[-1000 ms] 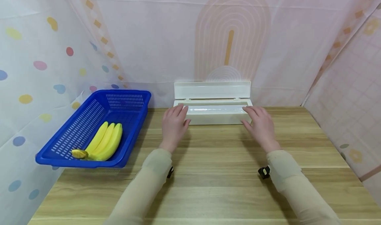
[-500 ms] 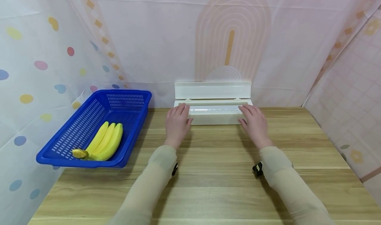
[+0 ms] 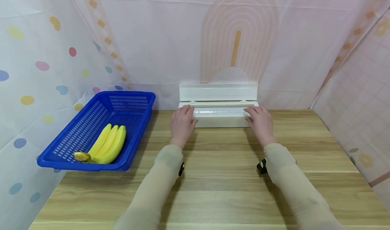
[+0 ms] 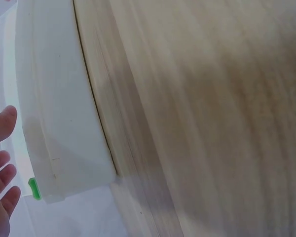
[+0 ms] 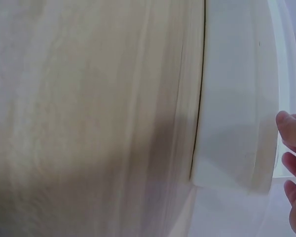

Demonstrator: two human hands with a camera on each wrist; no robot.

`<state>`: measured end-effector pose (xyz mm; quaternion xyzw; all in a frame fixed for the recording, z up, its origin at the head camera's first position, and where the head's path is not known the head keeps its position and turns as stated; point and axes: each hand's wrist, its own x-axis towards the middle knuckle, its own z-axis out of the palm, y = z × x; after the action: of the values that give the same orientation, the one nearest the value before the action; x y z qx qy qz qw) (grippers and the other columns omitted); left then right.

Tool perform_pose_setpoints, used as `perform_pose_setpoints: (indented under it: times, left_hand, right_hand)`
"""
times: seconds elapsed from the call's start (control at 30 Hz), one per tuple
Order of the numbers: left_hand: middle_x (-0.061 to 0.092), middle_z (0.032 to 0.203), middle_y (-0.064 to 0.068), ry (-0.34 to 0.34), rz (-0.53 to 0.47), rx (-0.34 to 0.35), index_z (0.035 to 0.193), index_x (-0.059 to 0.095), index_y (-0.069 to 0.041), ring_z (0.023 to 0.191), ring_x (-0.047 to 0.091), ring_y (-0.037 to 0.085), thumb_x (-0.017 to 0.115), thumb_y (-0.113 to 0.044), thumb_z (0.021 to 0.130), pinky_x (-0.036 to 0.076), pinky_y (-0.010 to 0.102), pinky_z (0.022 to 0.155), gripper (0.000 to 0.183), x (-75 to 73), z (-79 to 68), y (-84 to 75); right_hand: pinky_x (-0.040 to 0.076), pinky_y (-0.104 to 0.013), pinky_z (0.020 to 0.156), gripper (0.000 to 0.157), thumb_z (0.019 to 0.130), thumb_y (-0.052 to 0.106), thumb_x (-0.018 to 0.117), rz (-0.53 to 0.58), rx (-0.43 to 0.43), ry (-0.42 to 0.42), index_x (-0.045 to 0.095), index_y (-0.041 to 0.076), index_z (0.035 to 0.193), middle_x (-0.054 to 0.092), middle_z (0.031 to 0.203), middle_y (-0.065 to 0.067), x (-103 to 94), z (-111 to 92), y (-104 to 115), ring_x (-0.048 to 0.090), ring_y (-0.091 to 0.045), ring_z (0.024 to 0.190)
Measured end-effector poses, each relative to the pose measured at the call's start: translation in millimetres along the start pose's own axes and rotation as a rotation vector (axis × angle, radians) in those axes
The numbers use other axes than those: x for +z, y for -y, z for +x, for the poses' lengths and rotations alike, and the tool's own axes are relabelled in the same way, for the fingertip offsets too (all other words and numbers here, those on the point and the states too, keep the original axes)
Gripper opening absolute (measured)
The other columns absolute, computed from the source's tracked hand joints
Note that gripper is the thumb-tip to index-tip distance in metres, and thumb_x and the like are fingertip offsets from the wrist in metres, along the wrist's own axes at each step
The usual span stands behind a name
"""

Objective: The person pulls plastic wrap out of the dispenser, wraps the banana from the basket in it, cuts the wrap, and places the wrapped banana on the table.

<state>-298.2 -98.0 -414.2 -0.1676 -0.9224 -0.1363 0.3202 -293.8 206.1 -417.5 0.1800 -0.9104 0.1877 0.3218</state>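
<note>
A long white cling film dispenser [image 3: 222, 121] stands at the back of the table, its lid [image 3: 218, 92] raised and a shiny film roll [image 3: 217, 111] lying inside. My left hand [image 3: 181, 124] is over its left end, and my right hand [image 3: 262, 123] over its right end. On both hands the thumb stands apart from loosely bent fingers. In the left wrist view, a thumb [image 4: 4, 123] overlaps the dispenser's upper edge, near a small green piece [image 4: 34, 188] at its end. The right thumb [image 5: 287, 126] lies at the front edge in the right wrist view.
To the left, a blue plastic basket [image 3: 137, 145] with slotted walls holds a bunch of yellow bananas [image 3: 108, 147]. A patterned cloth [image 3: 158, 37] hangs close behind the dispenser and along both sides. The wooden table [image 3: 219, 189] stretches in front.
Both hands have shifted inward, the right one more clearly to the left and the left one slightly to the right. Dispenser, basket and bananas stay where they were.
</note>
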Motion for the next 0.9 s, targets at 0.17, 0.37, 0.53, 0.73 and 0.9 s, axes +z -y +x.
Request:
perform_pose_setpoints:
  times: [0.17,0.37,0.53,0.73,0.9]
  left_hand:
    - [0.068,0.118,0.009,0.015,-0.014,0.025,0.118,0.068,-0.005,0.108,0.062,0.030,0.082,-0.017,0.082,0.051,0.042,0.094,0.041,1.9,3.3,0.8]
    - [0.069,0.116,0.009,0.080,-0.036,0.004,0.114,0.070,-0.005,0.105,0.063,0.030,0.081,-0.015,0.083,0.052,0.041,0.091,0.034,1.4,8.2,1.0]
    - [0.070,0.116,0.010,0.161,-0.050,-0.032,0.112,0.072,-0.006,0.108,0.062,0.029,0.077,-0.013,0.086,0.054,0.042,0.089,0.027,1.1,16.3,2.3]
    - [0.070,0.115,0.009,0.251,-0.037,-0.046,0.107,0.074,-0.009,0.108,0.063,0.027,0.074,-0.012,0.089,0.056,0.042,0.084,0.018,0.2,23.6,2.9]
    - [0.071,0.094,0.005,0.349,-0.009,-0.037,0.089,0.074,-0.010,0.088,0.066,0.024,0.072,-0.012,0.091,0.057,0.040,0.065,0.003,-2.6,26.7,0.7]
  right_hand:
    - [0.047,-0.051,0.092,0.029,0.084,0.002,0.076,0.020,-0.004,0.043,0.070,0.003,0.113,0.069,0.112,-0.016,1.5,1.6,-2.0,0.060,-0.036,0.103]
    - [0.047,-0.051,0.093,0.028,0.086,0.004,0.075,0.028,0.004,0.086,0.070,0.004,0.114,0.069,0.113,-0.015,1.9,2.3,-3.6,0.060,-0.036,0.104]
    - [0.047,-0.051,0.092,0.025,0.087,0.003,0.074,0.033,0.011,0.090,0.071,0.003,0.112,0.069,0.111,-0.015,1.2,4.6,-5.2,0.060,-0.036,0.104]
    - [0.048,-0.050,0.091,0.022,0.088,0.002,0.073,0.056,0.019,0.108,0.072,0.004,0.109,0.070,0.109,-0.014,-0.9,6.4,-6.4,0.060,-0.035,0.103]
    - [0.050,-0.050,0.088,0.018,0.090,0.005,0.071,0.059,0.061,0.153,0.073,0.005,0.108,0.070,0.109,-0.011,-2.4,7.5,-5.0,0.060,-0.033,0.104]
